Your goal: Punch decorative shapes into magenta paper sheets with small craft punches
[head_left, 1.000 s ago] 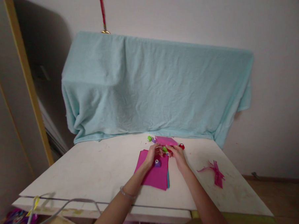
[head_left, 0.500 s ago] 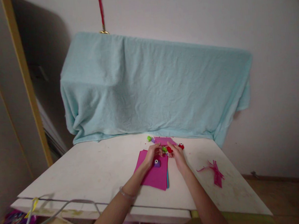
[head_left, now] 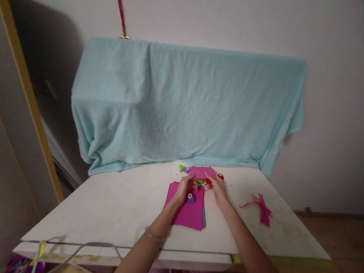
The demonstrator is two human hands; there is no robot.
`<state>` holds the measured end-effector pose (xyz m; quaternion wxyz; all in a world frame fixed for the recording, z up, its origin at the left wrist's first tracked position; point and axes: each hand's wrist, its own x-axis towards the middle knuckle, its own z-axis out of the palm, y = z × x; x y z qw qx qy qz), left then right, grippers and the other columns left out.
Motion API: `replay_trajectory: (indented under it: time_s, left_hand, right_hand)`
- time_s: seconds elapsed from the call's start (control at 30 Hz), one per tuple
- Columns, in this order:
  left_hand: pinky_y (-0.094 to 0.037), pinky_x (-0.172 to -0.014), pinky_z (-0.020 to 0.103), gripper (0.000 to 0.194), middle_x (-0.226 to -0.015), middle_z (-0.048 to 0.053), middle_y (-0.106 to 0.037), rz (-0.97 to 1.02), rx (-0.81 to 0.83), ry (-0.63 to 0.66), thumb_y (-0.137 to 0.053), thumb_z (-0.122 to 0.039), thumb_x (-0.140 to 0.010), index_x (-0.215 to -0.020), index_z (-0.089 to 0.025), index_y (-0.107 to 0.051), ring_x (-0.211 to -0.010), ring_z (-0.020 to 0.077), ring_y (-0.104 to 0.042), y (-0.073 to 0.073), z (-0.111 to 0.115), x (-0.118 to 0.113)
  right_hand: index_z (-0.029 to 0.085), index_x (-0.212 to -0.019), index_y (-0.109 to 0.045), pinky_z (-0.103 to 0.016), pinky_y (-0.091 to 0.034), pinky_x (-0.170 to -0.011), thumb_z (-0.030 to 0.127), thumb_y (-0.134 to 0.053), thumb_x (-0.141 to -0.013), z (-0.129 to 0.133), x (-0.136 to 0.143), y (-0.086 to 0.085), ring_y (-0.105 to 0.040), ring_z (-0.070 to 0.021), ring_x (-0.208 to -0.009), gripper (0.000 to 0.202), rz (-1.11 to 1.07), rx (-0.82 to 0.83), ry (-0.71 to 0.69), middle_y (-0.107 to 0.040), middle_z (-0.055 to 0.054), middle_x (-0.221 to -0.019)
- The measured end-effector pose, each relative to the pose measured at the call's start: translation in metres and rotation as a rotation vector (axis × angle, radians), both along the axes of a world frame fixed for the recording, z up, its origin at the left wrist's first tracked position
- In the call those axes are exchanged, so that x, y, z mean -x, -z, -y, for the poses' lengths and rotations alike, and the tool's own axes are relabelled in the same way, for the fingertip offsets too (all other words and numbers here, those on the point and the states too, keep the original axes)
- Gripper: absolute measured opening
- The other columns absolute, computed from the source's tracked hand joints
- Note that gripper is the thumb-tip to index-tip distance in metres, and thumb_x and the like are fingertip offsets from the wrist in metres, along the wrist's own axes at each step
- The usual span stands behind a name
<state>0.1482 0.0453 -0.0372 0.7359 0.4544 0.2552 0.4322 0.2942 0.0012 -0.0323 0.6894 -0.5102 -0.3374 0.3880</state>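
Observation:
A small pink sheet of paper [head_left: 203,172] is held by its near edge between my two hands, near the back of the table. My left hand [head_left: 186,186] is closed on its left side, fingers curled underneath. On the other side my right hand [head_left: 217,187] pinches it with the thumb on top. Below the sheet, between the hands, are a green craft punch [head_left: 200,181] and a red one [head_left: 208,181], both partly hidden. A purple craft punch [head_left: 191,198] sits on a stack of magenta paper [head_left: 188,214] under my left wrist.
Another green punch [head_left: 181,168] and a red punch [head_left: 220,176] stand near the back, with tiny paper bits around. Pink paper strips [head_left: 265,211] lie at the right. A light-blue cloth [head_left: 192,104] hangs behind the white table [head_left: 112,208]. A grey cable [head_left: 84,247] crosses the front-left edge.
The hands have closed slightly on the small pink sheet, and the thumbs now rest on its near edge. The sheet has shifted a little to the right. The purple punch stays on the stack.

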Motion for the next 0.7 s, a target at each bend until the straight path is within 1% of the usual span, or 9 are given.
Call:
replay_trajectory:
  time_s: [0.07,0.13,0.2,0.27,0.4,0.63,0.7]
  left_hand:
    - [-0.041,-0.058,0.027,0.038,-0.059,0.004,-0.058,-0.024,-0.028,-0.005,-0.059,-0.051,-0.077,-0.069,-0.014,-0.061,-0.053,0.0149,-0.053,-0.003,0.002,0.001]
    - [-0.04,-0.058,0.027,0.041,-0.057,0.004,-0.058,-0.091,-0.085,-0.011,-0.06,-0.052,-0.077,-0.064,-0.014,-0.062,-0.054,0.0148,-0.053,-0.006,0.003,0.002]
    - [-0.038,-0.059,0.027,0.042,-0.056,0.004,-0.058,-0.157,-0.153,-0.02,-0.062,-0.051,-0.076,-0.058,-0.013,-0.062,-0.054,0.0145,-0.051,-0.007,0.005,0.003]
    - [-0.037,-0.06,0.027,0.041,-0.055,0.004,-0.058,-0.179,-0.197,-0.024,-0.063,-0.048,-0.076,-0.055,-0.014,-0.062,-0.054,0.0146,-0.051,-0.008,0.006,0.003]
    - [-0.037,-0.061,0.028,0.038,-0.055,0.004,-0.06,-0.159,-0.212,-0.03,-0.063,-0.045,-0.078,-0.056,-0.014,-0.064,-0.054,0.0153,-0.052,-0.007,0.007,0.003]
    - [-0.036,-0.061,0.028,0.04,-0.054,0.005,-0.06,-0.193,-0.246,-0.04,-0.063,-0.046,-0.078,-0.053,-0.014,-0.064,-0.055,0.0157,-0.052,-0.011,0.007,0.005]
    - [-0.036,-0.06,0.028,0.039,-0.055,0.005,-0.06,-0.201,-0.241,-0.038,-0.065,-0.047,-0.076,-0.058,-0.014,-0.067,-0.054,0.0158,-0.052,-0.012,0.008,0.005]
  right_hand:
    - [0.017,-0.074,-0.065,-0.023,-0.03,-0.041,0.047,-0.077,-0.063,0.0,0.0,0.0,-0.04,-0.0083,-0.043,0.034,0.015,-0.004,0.009,-0.056,0.004,-0.057]
    - [0.017,-0.072,-0.063,-0.023,-0.029,-0.041,0.047,-0.077,-0.063,0.0,0.001,-0.001,-0.039,-0.008,-0.042,0.034,0.02,-0.01,0.024,-0.055,0.004,-0.054]
    - [0.017,-0.07,-0.062,-0.023,-0.029,-0.041,0.047,-0.077,-0.062,0.0,0.002,-0.003,-0.039,-0.0075,-0.042,0.034,0.014,-0.028,0.023,-0.054,0.004,-0.054]
    - [0.017,-0.071,-0.063,-0.023,-0.029,-0.041,0.045,-0.078,-0.061,0.001,0.002,-0.004,-0.039,-0.007,-0.042,0.034,0.003,-0.046,0.009,-0.056,0.003,-0.058]
    - [0.017,-0.076,-0.065,-0.023,-0.029,-0.041,0.044,-0.078,-0.061,0.001,0.001,-0.004,-0.039,-0.0068,-0.043,0.034,-0.007,-0.065,-0.013,-0.06,0.002,-0.064]
    - [0.017,-0.074,-0.063,-0.023,-0.028,-0.042,0.042,-0.078,-0.063,0.001,0.002,-0.005,-0.039,-0.0067,-0.043,0.031,-0.006,-0.061,-0.018,-0.056,0.004,-0.06]
    - [0.017,-0.074,-0.063,-0.023,-0.029,-0.042,0.043,-0.077,-0.063,0.002,0.003,-0.006,-0.039,-0.0068,-0.043,0.031,-0.006,-0.06,-0.019,-0.057,0.003,-0.061]
